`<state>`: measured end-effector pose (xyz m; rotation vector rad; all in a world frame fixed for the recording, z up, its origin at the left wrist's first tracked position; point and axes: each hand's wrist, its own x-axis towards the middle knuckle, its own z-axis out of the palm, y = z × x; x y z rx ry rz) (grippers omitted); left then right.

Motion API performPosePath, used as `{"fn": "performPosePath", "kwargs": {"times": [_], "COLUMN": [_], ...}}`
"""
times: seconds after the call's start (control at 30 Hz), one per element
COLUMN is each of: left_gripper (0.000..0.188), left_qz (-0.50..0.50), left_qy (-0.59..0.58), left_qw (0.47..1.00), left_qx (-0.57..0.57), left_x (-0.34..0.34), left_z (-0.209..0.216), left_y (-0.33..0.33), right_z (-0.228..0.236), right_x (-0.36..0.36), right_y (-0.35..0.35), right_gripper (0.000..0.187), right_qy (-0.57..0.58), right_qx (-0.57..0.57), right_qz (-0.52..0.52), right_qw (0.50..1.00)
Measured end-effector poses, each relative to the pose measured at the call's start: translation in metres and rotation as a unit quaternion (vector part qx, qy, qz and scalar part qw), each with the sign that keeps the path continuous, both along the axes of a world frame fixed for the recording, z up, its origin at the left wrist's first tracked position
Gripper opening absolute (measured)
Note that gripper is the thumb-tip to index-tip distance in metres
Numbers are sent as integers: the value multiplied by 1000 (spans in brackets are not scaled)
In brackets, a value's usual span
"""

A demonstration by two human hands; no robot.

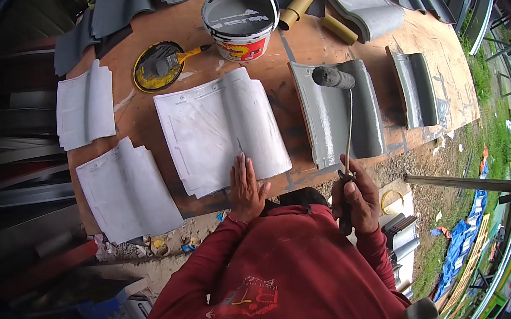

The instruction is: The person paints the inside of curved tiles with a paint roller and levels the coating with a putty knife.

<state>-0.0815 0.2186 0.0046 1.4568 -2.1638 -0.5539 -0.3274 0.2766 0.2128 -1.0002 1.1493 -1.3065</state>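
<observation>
Here, right hand (360,201) grips paint roller (333,77), long axis running forward over grey tile (331,121); left hand (246,189), fingers straight, touches near edge of white tile (220,132).

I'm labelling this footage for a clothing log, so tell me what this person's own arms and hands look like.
The left hand and right hand are bare, with no gloves or rings visible. Long, plain dark red sleeves cover both arms to about the wrists, matching the shirt. No cables show.
</observation>
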Motion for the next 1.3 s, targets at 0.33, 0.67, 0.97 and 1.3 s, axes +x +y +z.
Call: {"fn": "performPosePath", "kwargs": {"times": [0.33, 0.67, 0.97, 1.3], "left_gripper": [97, 67, 50, 45], "left_qz": [-9, -317, -132, -255], "left_qy": [-95, -205, -318, -38], "left_qw": [984, 918, 908, 925], "left_qx": [-151, -120, -237, -278], "left_x": [-46, -47, -75, -44], "left_z": [36, 42, -8, -18], "left_y": [-242, -120, -208, -39], "right_z": [13, 13, -37, -23], "right_x": [-5, -7, -39, 22], "right_y": [-1, 2, -48, -74], "right_gripper": [52, 63, 61, 61], "right_qy": [6, 56, 81, 233], "right_qx": [5, 7, 4, -327], "right_qz": [8, -57, 42, 153], "right_qw": [1000, 997, 996, 903]}}
